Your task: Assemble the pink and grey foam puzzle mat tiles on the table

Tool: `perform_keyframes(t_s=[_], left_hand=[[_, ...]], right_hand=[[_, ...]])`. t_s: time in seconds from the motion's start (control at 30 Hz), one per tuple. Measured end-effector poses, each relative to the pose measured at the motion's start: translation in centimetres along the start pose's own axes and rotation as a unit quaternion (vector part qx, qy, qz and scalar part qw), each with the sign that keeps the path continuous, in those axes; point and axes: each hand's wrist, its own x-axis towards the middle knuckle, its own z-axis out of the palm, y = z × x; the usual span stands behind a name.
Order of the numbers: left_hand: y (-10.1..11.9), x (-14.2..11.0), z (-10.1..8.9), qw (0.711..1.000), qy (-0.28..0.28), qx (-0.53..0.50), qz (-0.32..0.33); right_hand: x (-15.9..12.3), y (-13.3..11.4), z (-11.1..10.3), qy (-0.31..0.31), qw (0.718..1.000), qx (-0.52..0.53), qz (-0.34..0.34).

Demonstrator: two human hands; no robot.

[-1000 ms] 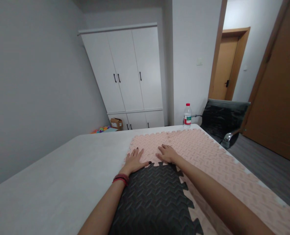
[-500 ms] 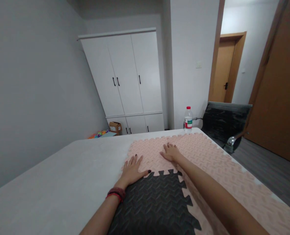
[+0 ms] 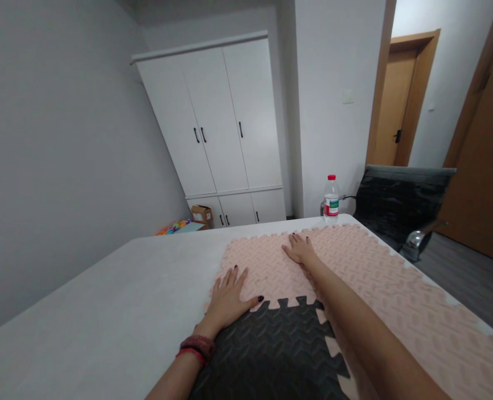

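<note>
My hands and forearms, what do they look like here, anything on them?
Your left hand has dark-painted nails and, at the wrist, a dark red band beside a thinner bright red one. Your right hand shows dark nails too, with nothing on its wrist. No sleeves show on either forearm.

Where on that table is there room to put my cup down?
The widest free patch is white tabletop, left of the pink mat and black mat. Bare pink also shows right of the right forearm. It's tighter between the left hand and right hand, and beside the bottle.
</note>
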Motion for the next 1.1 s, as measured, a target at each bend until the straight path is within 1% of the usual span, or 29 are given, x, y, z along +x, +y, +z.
perform_keyframes(t_s=[0.1, 0.23, 0.33, 0.47, 0.57, 0.67, 0.77, 0.9, 1.0, 1.1], left_hand=[[0.0, 0.1, 0.1, 1.0, 0.001, 0.0, -0.001], [0.1, 0.0, 0.0, 1.0, 0.005, 0.002, -0.006], [0.2, -0.1, 0.0, 1.0, 0.009, -0.001, -0.006], [0.4, -0.2, -0.2, 1.0, 0.019, -0.003, -0.007], [0.7, -0.5, -0.4, 1.0, 0.027, 0.0, -0.008], [0.9, -0.8, -0.8, 1.0, 0.029, 0.004, -0.007], [0.9, -0.9, -0.9, 0.999, 0.033, 0.004, -0.008], [0.8, -0.8, -0.6, 0.999, 0.033, 0.0, -0.015], [0.9, -0.8, -0.8, 1.0, 0.018, 0.002, -0.022], [1.9, -1.4, -2.0, 0.999, 0.002, 0.008, -0.04]], right_hand=[[0.3, 0.2, -0.2, -0.009, 1.0, 0.004, -0.004], [-0.4, 0.6, -1.4, -0.036, 0.999, 0.009, -0.024], [-2.4, 1.3, -2.2, -0.04, 0.998, 0.002, -0.04], [-5.7, 1.9, -2.8, -0.028, 0.998, -0.017, -0.062], [-7.2, 1.2, -3.7, -0.02, 0.997, -0.027, -0.063], [-8.7, -0.5, -4.4, -0.018, 0.997, -0.031, -0.064], [-11.2, -1.8, -3.9, -0.016, 0.997, -0.027, -0.065], [-14.2, -1.7, -2.1, -0.021, 0.998, -0.012, -0.05], [-14.9, -1.4, -1.8, -0.029, 0.999, 0.005, -0.041], [-15.0, -1.7, -2.6, -0.038, 0.998, 0.02, -0.037]])
